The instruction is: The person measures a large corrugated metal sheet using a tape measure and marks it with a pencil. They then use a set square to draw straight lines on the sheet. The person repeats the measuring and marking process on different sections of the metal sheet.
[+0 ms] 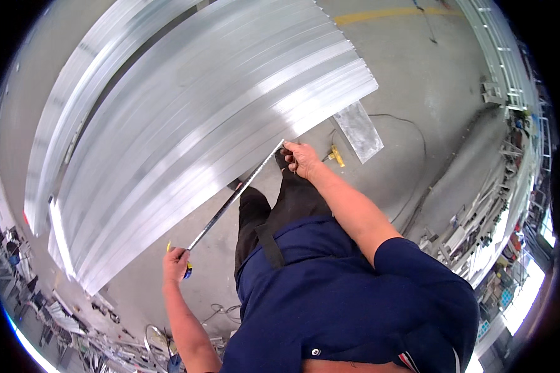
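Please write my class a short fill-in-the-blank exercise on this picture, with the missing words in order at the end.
1. Of the left hand and the right hand, the one holding the tape-measure case at the lower end of the drawn-out blade is the ____.
2. The small object beside the rectangular metal piece is coloured ____.
3. The person's short-sleeved shirt is dark ____.

Missing words: left; yellow; blue.

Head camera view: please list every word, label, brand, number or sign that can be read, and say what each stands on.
None can be read.
Tape measure blade: any markings are too small and blurred to read.
Tape measure case, mostly covered by the left hand: no legible text.
Silver metal profiles: no writing visible.
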The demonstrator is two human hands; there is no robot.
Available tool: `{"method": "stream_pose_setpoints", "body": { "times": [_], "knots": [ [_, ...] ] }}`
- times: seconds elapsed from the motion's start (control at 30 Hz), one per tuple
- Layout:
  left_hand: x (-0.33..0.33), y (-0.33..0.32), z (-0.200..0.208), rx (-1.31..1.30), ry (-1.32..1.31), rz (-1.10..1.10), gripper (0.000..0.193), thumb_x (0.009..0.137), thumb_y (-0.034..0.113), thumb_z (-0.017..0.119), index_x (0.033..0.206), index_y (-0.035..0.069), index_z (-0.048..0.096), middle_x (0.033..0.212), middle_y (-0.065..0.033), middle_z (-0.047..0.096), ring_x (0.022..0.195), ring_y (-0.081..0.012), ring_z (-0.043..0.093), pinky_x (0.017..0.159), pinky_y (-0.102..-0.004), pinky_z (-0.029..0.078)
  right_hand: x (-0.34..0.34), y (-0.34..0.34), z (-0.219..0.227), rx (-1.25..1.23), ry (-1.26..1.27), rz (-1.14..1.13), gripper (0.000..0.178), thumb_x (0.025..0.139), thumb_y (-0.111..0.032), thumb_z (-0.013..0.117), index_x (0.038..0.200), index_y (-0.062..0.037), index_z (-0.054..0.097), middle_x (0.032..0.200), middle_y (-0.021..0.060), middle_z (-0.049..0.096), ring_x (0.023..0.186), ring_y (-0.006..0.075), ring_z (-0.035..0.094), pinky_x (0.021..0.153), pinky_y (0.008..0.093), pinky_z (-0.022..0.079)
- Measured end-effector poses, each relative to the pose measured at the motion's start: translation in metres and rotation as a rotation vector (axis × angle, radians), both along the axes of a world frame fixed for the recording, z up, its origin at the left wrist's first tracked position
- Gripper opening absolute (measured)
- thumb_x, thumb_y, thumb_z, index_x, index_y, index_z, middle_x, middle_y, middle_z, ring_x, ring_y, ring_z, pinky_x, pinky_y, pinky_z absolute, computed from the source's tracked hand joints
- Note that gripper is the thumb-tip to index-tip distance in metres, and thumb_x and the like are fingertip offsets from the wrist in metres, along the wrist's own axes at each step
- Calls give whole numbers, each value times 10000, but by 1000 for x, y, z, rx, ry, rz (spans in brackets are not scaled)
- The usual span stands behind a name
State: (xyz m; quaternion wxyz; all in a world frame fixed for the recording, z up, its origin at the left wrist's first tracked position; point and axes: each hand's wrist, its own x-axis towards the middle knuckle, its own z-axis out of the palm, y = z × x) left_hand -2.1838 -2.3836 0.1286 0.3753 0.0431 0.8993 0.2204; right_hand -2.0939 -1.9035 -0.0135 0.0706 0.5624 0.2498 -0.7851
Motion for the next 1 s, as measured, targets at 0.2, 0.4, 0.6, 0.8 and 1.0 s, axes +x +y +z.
{"method": "stream_pose_setpoints", "body": {
  "times": [0.2,0.4,0.6,0.8,1.0],
  "knots": [
    [-56,-8,-48,-34,83,-240,146,836,190,678,813,47,666,808,-114,570,759,-295,599,675,-378,468,-5,-17,-12,99,-75,-78,175,847,-260,682,810,-112,596,714,12,607,551,103,468,420,259,297],
    [-85,-18,-81,19,119,-273,155,852,231,661,841,77,675,838,-113,566,792,-320,601,688,-398,471,-10,-33,-20,215,-153,-64,175,874,-289,655,886,-128,587,773,17,619,592,101,498,430,245,313],
    [-100,-29,-109,45,101,-291,174,846,262,667,857,90,690,871,-115,596,817,-319,611,710,-397,486,-13,-34,-22,222,-179,-92,114,874,-232,610,885,-124,574,755,20,614,568,109,502,426,254,314],
    [-101,-28,-114,2,101,-273,187,838,273,675,862,89,695,884,-119,605,830,-322,615,720,-402,491,-19,-31,-11,222,-242,-56,82,860,-196,572,849,-116,557,730,28,605,565,130,518,419,274,317],
    [-100,-28,-116,-31,101,-282,187,831,284,680,863,101,696,908,-115,608,842,-327,614,730,-409,496,-24,-27,-5,188,-297,-11,106,834,-152,542,750,-93,515,652,30,512,530,135,485,417,300,312]
  ]
}}
